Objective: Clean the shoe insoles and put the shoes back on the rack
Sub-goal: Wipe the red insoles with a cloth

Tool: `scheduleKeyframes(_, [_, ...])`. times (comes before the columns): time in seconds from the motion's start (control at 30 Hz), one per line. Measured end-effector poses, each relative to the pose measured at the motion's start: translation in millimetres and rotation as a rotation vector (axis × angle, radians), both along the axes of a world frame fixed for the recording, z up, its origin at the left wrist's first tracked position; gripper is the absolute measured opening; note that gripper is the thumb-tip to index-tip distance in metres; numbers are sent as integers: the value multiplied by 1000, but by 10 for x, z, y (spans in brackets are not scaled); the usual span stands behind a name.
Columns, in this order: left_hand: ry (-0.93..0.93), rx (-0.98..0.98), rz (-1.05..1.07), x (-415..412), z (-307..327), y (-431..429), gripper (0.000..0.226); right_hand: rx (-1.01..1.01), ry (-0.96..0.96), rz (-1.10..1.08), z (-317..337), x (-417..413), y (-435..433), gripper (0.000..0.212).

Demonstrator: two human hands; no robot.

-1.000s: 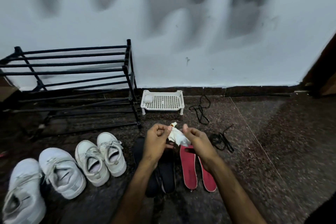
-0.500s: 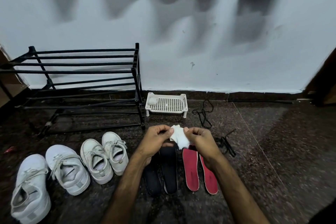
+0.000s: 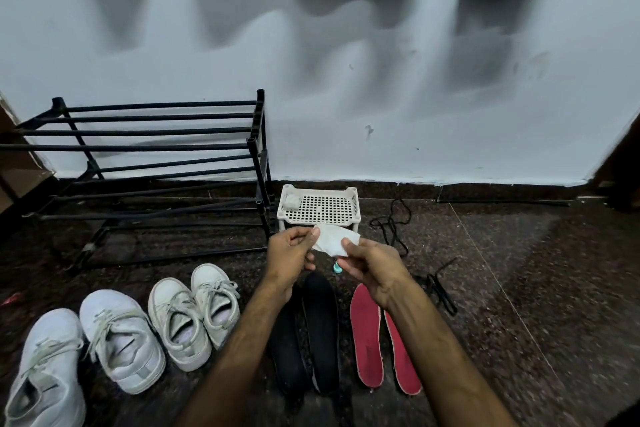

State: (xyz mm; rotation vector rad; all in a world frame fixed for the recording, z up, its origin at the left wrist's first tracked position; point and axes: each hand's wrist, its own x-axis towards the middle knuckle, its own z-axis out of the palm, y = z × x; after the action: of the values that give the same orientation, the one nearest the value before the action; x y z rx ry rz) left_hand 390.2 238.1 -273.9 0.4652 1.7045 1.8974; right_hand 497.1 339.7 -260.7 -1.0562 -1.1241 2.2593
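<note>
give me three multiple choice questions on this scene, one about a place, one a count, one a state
1. Relative to the black rack, where is the white basket?
A) on its top bars
B) on the floor to its right
C) under it

2. How many white shoes are on the floor?
A) two
B) three
C) four

3. What state is the white wipe in?
A) pinched between the left hand and right hand
B) lying on a red insole
C) dropped in the basket

Answers:
1 B, its legs stand beside the rack's right posts.
2 C, two pairs sit in a row.
3 A, both hands grip its edges.
</note>
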Motion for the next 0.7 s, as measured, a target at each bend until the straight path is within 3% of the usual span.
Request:
scheduleKeyframes(0.13, [9,-80,-3,-438,-119,135,16,7,0,-41,-40,-404,281,31])
scheduleKeyframes(0.33, [211,-294,60,-1215,-591,574,31,76,-54,-122,-402,-1289,897,38])
scheduleKeyframes(0.5, [574,-594,-42,-1695,-1101,1024,52,390,-233,-89,-1012,-2087,1392,36])
scheduleKeyframes(0.6, [649,-695,-105,-1967,-1409,1240,64,689,-395,-35,-1328,-2517,1632,29])
scheduleKeyframes(0.7, [589,-727,-113,-2127,-1687,1373,65,881,-477,26,-1512,-2846,1789,21])
